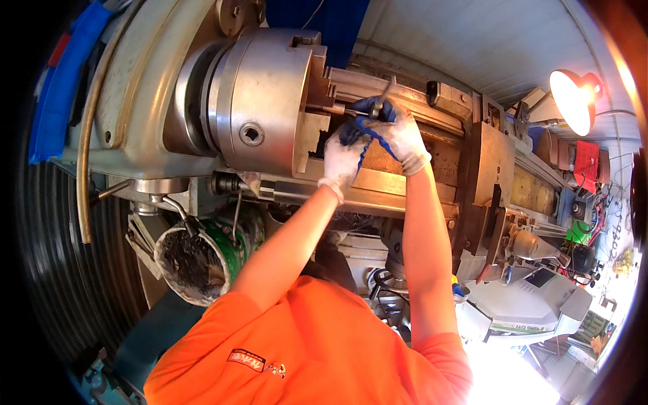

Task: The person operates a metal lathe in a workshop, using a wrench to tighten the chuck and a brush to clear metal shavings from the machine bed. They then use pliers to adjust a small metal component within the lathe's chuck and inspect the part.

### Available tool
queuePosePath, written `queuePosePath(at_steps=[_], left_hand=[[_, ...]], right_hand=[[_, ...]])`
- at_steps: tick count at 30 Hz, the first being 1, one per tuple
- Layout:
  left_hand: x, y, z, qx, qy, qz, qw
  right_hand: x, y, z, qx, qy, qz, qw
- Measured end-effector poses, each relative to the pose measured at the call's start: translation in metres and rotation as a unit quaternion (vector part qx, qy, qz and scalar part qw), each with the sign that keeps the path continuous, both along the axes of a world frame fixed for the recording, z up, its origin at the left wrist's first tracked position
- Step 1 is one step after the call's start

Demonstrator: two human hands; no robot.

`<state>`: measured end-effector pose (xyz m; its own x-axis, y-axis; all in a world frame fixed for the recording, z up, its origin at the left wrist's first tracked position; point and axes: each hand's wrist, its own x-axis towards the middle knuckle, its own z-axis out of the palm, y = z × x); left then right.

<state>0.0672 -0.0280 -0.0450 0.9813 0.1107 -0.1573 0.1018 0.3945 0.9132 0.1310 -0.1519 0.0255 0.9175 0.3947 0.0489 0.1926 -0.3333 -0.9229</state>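
Observation:
A large steel lathe chuck holds a thin round metal rod that points right, toward my hands. Both hands wear white gloves with blue palms. My right hand is closed around a small metal tool with a bar handle, which sticks up past the fingers at the rod's free end. Close beside it, just right of the chuck jaws, my left hand has its fingers curled under the rod. What the left fingers grip is hidden by the gloves.
The lathe bed runs rightward under my hands to the carriage. At upper right glows a lamp. A dirty bucket stands below the headstock. A grey-white case lies at lower right.

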Motion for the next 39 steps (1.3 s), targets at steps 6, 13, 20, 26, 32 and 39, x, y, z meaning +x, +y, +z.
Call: queuePosePath(at_steps=[6, 13, 20, 26, 32, 39], left_hand=[[-0.022, -0.001, 0.051, -0.503, 0.103, -0.054, 0.856], [0.003, 0.006, 0.044, -0.388, 0.031, -0.079, 0.918], [0.014, 0.001, 0.029, -0.296, -0.003, -0.064, 0.953], [0.012, -0.007, 0.035, -0.131, 0.036, -0.017, 0.991], [0.004, -0.027, 0.031, -0.068, 0.046, 0.047, 0.996], [-0.020, -0.004, 0.019, -0.474, 0.086, -0.154, 0.863]], right_hand=[[-0.026, 0.011, 0.005, -0.038, -0.184, -0.073, 0.979], [-0.019, -0.005, 0.012, 0.189, 0.071, -0.158, 0.967], [0.001, 0.006, 0.020, 0.197, 0.207, -0.090, 0.954], [-0.006, -0.002, -0.019, 0.083, -0.012, -0.105, 0.991], [-0.057, 0.021, 0.013, 0.073, 0.040, -0.233, 0.969], [-0.087, 0.005, 0.008, -0.052, -0.195, -0.238, 0.950]])
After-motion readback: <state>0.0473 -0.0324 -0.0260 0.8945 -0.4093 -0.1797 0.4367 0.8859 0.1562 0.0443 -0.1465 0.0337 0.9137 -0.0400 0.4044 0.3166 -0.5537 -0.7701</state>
